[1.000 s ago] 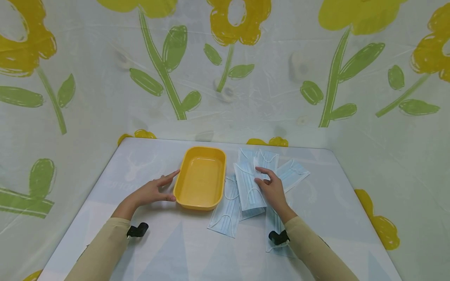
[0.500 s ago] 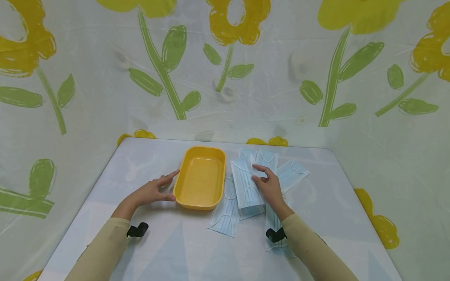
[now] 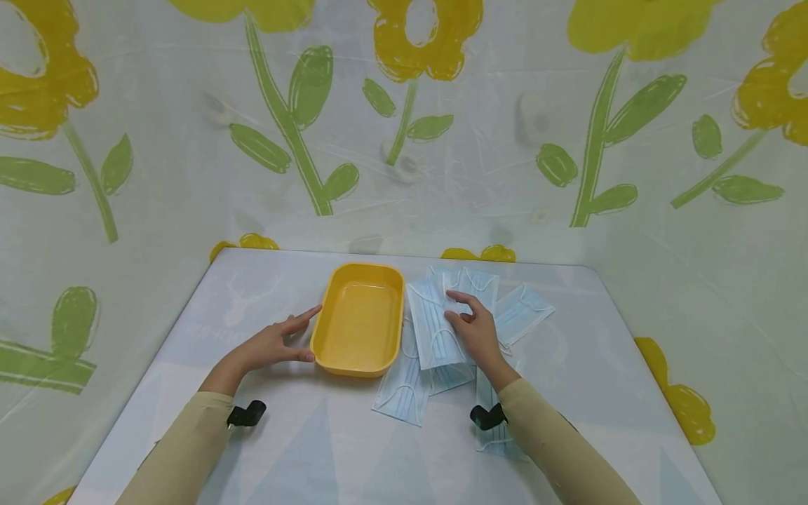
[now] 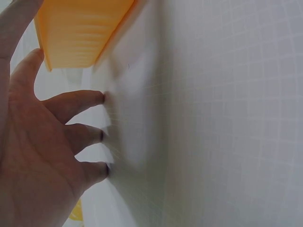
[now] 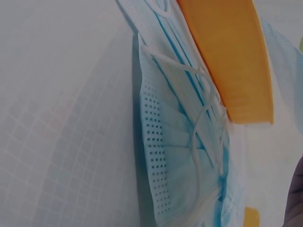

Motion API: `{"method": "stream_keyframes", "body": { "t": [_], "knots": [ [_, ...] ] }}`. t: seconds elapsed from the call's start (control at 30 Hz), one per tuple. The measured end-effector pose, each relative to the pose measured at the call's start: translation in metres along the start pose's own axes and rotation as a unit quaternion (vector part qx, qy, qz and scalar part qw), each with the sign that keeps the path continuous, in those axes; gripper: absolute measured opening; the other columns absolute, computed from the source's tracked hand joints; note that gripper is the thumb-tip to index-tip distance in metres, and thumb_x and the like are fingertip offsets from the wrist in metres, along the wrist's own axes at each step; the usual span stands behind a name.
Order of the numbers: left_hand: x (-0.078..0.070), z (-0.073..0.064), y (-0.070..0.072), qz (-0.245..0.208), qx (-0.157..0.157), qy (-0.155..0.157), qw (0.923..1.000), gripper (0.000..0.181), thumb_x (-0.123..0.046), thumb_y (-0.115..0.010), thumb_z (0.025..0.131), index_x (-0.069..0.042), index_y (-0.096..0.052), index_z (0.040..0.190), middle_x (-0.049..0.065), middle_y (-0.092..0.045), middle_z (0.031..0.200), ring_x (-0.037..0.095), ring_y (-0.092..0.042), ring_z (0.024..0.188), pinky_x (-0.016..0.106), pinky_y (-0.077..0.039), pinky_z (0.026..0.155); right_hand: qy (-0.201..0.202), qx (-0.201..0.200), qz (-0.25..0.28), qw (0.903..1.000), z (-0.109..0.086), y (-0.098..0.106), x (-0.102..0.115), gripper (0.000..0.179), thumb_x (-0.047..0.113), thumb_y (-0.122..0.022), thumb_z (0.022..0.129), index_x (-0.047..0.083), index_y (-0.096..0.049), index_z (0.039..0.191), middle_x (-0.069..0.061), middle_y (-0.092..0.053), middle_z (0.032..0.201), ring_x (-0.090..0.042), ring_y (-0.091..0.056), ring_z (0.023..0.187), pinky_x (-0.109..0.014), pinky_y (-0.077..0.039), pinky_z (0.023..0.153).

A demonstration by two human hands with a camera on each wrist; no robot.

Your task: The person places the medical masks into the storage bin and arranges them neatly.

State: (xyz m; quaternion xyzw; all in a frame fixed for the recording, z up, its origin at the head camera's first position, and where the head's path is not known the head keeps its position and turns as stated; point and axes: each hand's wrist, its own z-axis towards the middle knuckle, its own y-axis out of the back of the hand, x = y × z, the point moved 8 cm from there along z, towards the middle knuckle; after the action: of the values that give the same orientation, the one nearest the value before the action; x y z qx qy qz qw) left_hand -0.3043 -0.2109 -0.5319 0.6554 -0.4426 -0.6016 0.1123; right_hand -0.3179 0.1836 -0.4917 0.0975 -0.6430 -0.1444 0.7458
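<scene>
My left hand (image 3: 268, 345) touches the left side of a yellow plastic tray (image 3: 358, 322), its fingers spread. In the left wrist view the index finger meets the tray rim (image 4: 42, 59) and the other fingertips rest on the table. My right hand (image 3: 480, 337) pinches a light blue disposable face mask (image 3: 429, 330) by its right edge, above other masks and just right of the tray. The right wrist view catches only a bit of this raised mask (image 5: 286, 71) and of the hand (image 5: 296, 194).
Several more face masks lie overlapping on the table: one beside the tray (image 3: 402, 393), one at the right (image 3: 524, 312), and one partly under the right forearm (image 3: 492, 421). A flower-printed curtain (image 3: 480, 161) stands behind the pale table (image 3: 284, 456).
My right hand has moved left with the pinched mask, bringing it nearer to the tray. The left hand and the tray have kept their places.
</scene>
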Motion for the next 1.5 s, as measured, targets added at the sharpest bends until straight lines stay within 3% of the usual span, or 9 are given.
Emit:
{"method": "stream_keyframes", "body": {
  "t": [0.07,0.3,0.53,1.1,1.5],
  "knots": [
    [-0.001,0.000,0.000,0.002,-0.001,-0.001,1.0000,0.105,-0.058,-0.082,0.078,-0.040,-0.020,0.162,0.016,-0.033,0.163,0.053,-0.010,0.151,0.080,-0.014,0.110,-0.002,-0.001,-0.004,1.0000,-0.002,-0.001,0.011,0.042,0.011,-0.071,0.097,0.008,-0.063,0.137,-0.011,-0.060,0.142,-0.002,-0.038,0.054,-0.016,-0.040,0.058],
    [-0.003,-0.001,0.001,0.003,-0.001,-0.003,1.0000,0.105,-0.057,-0.082,0.079,-0.040,-0.020,0.162,0.015,-0.032,0.163,0.053,-0.010,0.151,0.079,-0.014,0.110,0.010,0.001,0.006,0.9999,0.003,-0.007,0.006,0.039,0.012,-0.072,0.096,0.013,-0.065,0.134,-0.007,-0.061,0.140,-0.014,-0.045,0.062,-0.017,-0.043,0.060],
    [-0.002,0.000,0.000,0.004,-0.001,0.003,1.0000,0.105,-0.057,-0.082,0.078,-0.041,-0.020,0.162,0.016,-0.033,0.163,0.052,-0.010,0.151,0.080,-0.014,0.109,0.017,0.011,0.038,0.9991,0.006,-0.020,0.012,0.039,0.007,-0.073,0.094,0.010,-0.066,0.133,-0.009,-0.061,0.139,-0.010,-0.040,0.051,-0.018,-0.040,0.053],
    [-0.003,0.001,0.001,0.002,0.000,-0.001,1.0000,0.105,-0.057,-0.082,0.079,-0.039,-0.020,0.163,0.018,-0.033,0.162,0.053,-0.010,0.151,0.079,-0.014,0.110,0.009,0.018,0.023,0.9995,0.013,-0.042,0.018,0.038,0.014,-0.072,0.096,0.016,-0.066,0.134,-0.004,-0.060,0.141,-0.016,-0.048,0.058,-0.020,-0.045,0.056],
    [-0.002,0.001,0.000,-0.001,0.002,0.002,1.0000,0.105,-0.056,-0.082,0.079,-0.041,-0.020,0.162,0.019,-0.036,0.160,0.053,-0.010,0.151,0.080,-0.014,0.110,-0.004,0.022,0.022,0.9995,0.018,-0.058,0.014,0.039,0.014,-0.072,0.096,0.018,-0.065,0.134,-0.001,-0.060,0.141,-0.022,-0.064,0.085,-0.024,-0.054,0.077]
  ]
}}
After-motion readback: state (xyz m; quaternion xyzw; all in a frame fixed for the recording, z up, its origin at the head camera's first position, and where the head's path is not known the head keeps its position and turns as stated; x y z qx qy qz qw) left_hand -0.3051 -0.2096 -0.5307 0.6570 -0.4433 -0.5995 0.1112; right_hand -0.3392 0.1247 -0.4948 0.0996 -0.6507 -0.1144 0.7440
